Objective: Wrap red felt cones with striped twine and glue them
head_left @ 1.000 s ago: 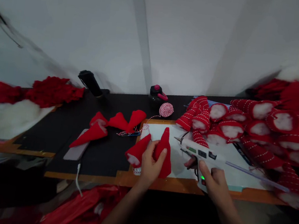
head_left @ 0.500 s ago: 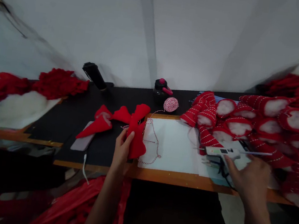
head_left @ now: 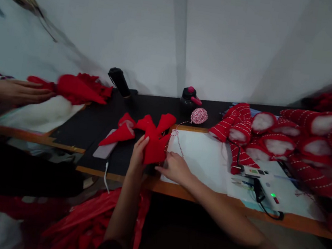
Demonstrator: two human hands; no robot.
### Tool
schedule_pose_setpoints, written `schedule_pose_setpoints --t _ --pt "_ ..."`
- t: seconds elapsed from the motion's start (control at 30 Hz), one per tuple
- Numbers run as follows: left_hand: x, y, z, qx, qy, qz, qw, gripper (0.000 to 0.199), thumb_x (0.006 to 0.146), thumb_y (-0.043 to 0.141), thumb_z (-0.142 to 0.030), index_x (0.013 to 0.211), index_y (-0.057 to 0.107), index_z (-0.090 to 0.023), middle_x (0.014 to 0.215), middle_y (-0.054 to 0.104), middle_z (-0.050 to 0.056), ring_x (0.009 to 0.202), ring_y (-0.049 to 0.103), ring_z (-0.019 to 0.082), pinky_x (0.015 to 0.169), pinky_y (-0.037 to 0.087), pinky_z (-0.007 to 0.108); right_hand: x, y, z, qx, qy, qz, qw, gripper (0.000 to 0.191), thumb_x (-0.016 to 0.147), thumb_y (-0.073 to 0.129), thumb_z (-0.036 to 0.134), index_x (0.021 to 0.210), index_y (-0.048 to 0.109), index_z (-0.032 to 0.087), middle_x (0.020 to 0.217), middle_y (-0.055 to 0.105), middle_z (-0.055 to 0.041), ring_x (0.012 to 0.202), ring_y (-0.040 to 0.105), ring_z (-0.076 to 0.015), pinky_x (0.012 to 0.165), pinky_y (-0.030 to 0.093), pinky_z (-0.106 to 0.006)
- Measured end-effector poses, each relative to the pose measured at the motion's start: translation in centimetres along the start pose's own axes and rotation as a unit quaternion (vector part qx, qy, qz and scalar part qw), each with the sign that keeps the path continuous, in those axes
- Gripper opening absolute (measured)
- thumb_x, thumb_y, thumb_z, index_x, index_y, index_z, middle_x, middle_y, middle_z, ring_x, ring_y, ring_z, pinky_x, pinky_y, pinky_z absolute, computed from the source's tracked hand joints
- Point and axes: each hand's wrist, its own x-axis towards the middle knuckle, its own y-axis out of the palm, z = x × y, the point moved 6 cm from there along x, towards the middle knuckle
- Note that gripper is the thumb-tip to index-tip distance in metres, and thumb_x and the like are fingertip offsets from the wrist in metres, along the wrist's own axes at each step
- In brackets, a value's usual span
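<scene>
Red felt piece (head_left: 155, 149) pinched in L hand (head_left: 139, 151); R hand (head_left: 177, 168) beside it, grip can't be told; felt best held steady, w/ red-white twine (head_left: 199, 116) kept clear.

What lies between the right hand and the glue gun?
Head view: from the right hand, white paper, then a small tool beside the glue gun.

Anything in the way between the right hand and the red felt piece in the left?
Nothing solid visibly separates the right hand from the red felt piece in the left hand. Only the striped string runs close, near the piece's right edge; whether the right fingers touch it is too small to tell.
</scene>
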Motion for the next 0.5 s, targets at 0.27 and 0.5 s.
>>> schedule_pose_setpoints --t 0.27,0.5 --pt "0.9 -2.1 0.2 -0.044 -0.020 -0.003 0.999 0.052 0.059 0.084 -0.042 0.101 0.070 -0.014 0.085 0.074 0.004 0.072 0.070 0.018 0.068 0.054 0.025 -2.4 -2.5 -2.6 0.248 0.096 0.090 0.960 0.023 0.091 0.046 0.038 0.081 0.057 0.020 0.080 0.068 -0.0010 0.068 0.065 -0.0132 0.062 0.050 -0.026" --pt "-0.7 -0.7 -0.2 0.000 -0.011 -0.020 1.000 0.048 0.059 0.085 -0.039 0.099 0.069 -0.017 0.090 0.073 0.001 0.072 0.068 0.014 0.064 0.053 0.020 -9.1 -11.0 -8.0 0.277 0.214 0.076 0.934 0.033 0.084 0.060 0.047 0.086 0.065 0.015 0.058 0.049 0.0034 0.051 0.041 -0.0089 0.048 0.028 -0.021"
